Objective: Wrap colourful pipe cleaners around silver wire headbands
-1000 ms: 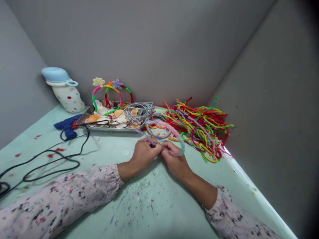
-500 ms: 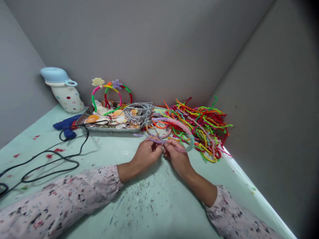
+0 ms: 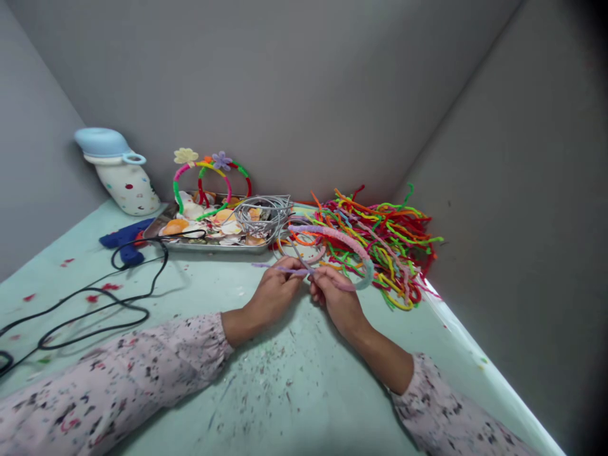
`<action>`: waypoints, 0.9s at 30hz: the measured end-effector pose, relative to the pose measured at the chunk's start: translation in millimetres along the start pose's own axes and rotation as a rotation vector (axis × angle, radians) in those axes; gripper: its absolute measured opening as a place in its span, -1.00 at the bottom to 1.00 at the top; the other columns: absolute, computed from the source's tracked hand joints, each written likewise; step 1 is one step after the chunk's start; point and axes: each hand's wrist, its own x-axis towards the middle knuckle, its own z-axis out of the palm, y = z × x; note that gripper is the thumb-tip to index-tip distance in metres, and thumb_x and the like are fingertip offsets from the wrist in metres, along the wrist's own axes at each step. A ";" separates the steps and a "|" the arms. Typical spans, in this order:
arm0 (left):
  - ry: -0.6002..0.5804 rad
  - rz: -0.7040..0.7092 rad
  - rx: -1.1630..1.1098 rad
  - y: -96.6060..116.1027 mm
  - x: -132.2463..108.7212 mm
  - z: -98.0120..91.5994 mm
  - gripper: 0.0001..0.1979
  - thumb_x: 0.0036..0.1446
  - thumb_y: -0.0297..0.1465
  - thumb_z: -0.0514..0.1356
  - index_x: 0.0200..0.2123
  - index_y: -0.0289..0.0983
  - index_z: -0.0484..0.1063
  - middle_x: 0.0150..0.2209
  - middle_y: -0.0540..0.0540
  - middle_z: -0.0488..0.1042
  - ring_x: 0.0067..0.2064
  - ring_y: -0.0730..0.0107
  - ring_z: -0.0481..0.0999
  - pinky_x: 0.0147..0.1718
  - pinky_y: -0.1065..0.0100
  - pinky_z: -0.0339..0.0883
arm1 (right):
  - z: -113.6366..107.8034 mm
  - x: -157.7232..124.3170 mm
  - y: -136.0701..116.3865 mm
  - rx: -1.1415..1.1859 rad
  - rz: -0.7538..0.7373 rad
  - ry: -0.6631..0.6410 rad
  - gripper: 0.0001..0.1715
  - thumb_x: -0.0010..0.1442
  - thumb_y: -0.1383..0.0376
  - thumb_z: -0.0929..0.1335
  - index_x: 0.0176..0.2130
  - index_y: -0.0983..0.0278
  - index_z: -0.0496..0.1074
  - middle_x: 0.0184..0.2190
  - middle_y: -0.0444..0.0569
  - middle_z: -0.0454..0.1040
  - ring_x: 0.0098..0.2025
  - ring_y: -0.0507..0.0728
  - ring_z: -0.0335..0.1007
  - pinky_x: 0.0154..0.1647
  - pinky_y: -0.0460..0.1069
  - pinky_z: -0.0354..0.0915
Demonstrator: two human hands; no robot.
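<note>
My left hand (image 3: 273, 292) pinches the end of a lilac pipe cleaner (image 3: 278, 268) that sticks out to the left. My right hand (image 3: 335, 296) is closed round one end of a curved headband (image 3: 342, 244) wrapped in pink, lilac and pale blue fuzz. The headband arches up and to the right above the pale green table (image 3: 266, 386). Both hands meet at the headband's near end, fingertips almost touching.
A heap of coloured pipe cleaners (image 3: 384, 240) lies right of the hands. Behind them stand a metal tray (image 3: 209, 244) of shells, bare grey headbands (image 3: 263, 212) and finished headbands (image 3: 209, 177). At left lie a blue glue gun (image 3: 124, 239), its black cable (image 3: 104, 297) and a white-blue jug (image 3: 121, 174).
Both hands have lifted slightly off the table and the headband has swung upward, arching higher. The lilac pipe cleaner's free end now points further left.
</note>
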 end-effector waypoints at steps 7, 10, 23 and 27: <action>0.009 -0.066 -0.167 -1.8 1.7 0.7 -0.88 0.05 -0.48 0.16 -0.34 -0.30 0.50 -0.45 -0.05 0.41 -0.45 0.44 0.30 -0.45 0.35 0.15 | -1.0 -0.3 0.9 0.017 0.001 -0.005 -0.76 0.17 0.17 0.29 -0.43 0.27 0.39 -0.60 -0.17 0.35 -0.58 -0.03 0.19 -0.56 -0.09 0.08; 0.010 -0.097 -0.224 -0.2 2.5 0.9 -0.91 0.03 -0.43 0.21 -0.37 -0.30 0.50 -0.49 -0.04 0.40 -0.48 0.46 0.28 -0.48 0.36 0.13 | -0.7 -0.8 -0.5 0.017 0.011 0.006 -0.76 0.16 0.17 0.29 -0.44 0.27 0.39 -0.61 -0.17 0.35 -0.59 -0.03 0.20 -0.57 -0.10 0.08; 0.007 -0.125 -0.188 3.5 4.8 -0.5 -0.90 0.01 -0.40 0.22 -0.42 -0.30 0.52 -0.53 -0.03 0.40 -0.50 0.45 0.28 -0.50 0.37 0.18 | -0.5 -1.5 -3.9 0.029 0.032 -0.002 -0.75 0.13 0.16 0.31 -0.46 0.27 0.39 -0.62 -0.15 0.36 -0.60 -0.01 0.20 -0.56 -0.09 0.11; 0.005 -0.120 -0.143 7.6 5.9 0.8 -0.88 0.05 -0.42 0.17 -0.48 -0.30 0.47 -0.56 0.01 0.36 -0.51 0.47 0.27 -0.49 0.38 0.17 | -0.9 -1.2 -2.6 0.012 0.029 -0.024 -0.75 0.15 0.17 0.29 -0.44 0.29 0.40 -0.61 -0.16 0.36 -0.59 -0.02 0.21 -0.56 -0.10 0.11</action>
